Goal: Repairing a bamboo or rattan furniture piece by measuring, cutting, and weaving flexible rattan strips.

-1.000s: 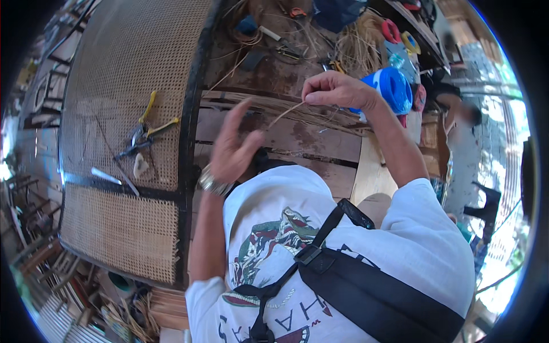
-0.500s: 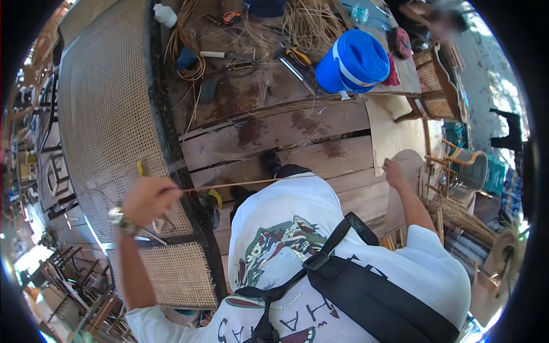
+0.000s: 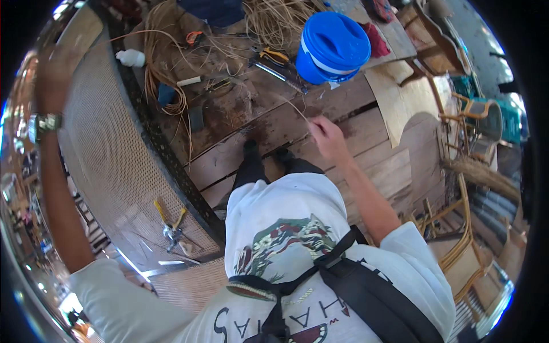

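Note:
My right hand [image 3: 327, 137] is closed in a pinch on the end of a thin rattan strand [image 3: 294, 107], above the plank floor in front of me. The strand runs up and left from its fingers. My left hand [image 3: 54, 83], with a watch on the wrist, is raised at the far left beyond the woven cane panel [image 3: 108, 131]. Motion smears its fingers, so its grip cannot be made out. A pale strand [image 3: 137, 33] arcs from near it toward the worktable. On the cane panel, close to me, lie yellow-handled pliers [image 3: 170, 228].
The wooden worktable [image 3: 229, 108] holds a blue lidded bucket [image 3: 334, 46], rattan coils [image 3: 280, 20], orange-handled scissors [image 3: 193, 38], yellow-handled pliers [image 3: 273, 55] and a white bottle [image 3: 131, 58]. The panel's dark frame [image 3: 154, 137] stands at my left. Cane chairs [image 3: 477, 114] stand at right.
My left hand has swept up and away to the far left. My right hand has moved left and forward with the strand. The view has shifted, showing more of the pliers on the panel.

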{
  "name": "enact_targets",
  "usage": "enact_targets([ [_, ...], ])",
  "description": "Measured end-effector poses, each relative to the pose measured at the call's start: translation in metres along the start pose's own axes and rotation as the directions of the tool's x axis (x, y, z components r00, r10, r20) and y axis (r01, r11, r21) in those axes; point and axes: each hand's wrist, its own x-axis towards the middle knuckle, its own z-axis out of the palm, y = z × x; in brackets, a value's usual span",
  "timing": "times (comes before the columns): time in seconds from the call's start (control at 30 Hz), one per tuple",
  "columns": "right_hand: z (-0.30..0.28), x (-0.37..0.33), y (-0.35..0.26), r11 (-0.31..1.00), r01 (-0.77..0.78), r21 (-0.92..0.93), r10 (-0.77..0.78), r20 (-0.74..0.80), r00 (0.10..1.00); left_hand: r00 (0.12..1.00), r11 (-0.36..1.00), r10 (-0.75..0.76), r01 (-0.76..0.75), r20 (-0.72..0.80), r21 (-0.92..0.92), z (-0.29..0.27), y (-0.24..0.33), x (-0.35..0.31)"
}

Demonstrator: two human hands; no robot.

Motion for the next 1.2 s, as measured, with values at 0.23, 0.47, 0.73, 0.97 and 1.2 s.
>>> enact_targets([
  [0.23, 0.074, 0.038, -0.075, 0.965, -0.067, 0.252, 0.073, -0.013, 0.997, 0.464, 0.721, 0.52, 0.213, 0.718, -0.66, 0.13, 0.281, -0.11],
  [0.47, 0.087, 0.018, -0.062, 0.981, -0.093, 0.168, 0.129, -0.22, 0.967, 0.507, 0.611, 0.633, 0.137, 0.585, -0.78, 0.218, 0.338, -0.12],
  [0.73, 0.102, 0.007, -0.069, 0.948, -0.228, 0.22, 0.283, -0.263, 0.922, 0.653, 0.477, 0.654, 0.036, 0.382, -0.878, 0.281, 0.347, -0.144],
  [0.97, 0.116, 0.021, -0.062, 0.962, -0.184, 0.2, 0.232, -0.25, 0.94, 0.769, 0.647, 0.388, 0.166, 0.508, -0.744, 0.275, 0.337, -0.164],
  [1.2, 0.12, 0.025, -0.076, 0.934, -0.19, 0.302, 0.255, -0.189, 0.948, -0.184, 0.676, 0.72, -0.037, 0.67, -0.736, 0.145, 0.273, -0.204],
])
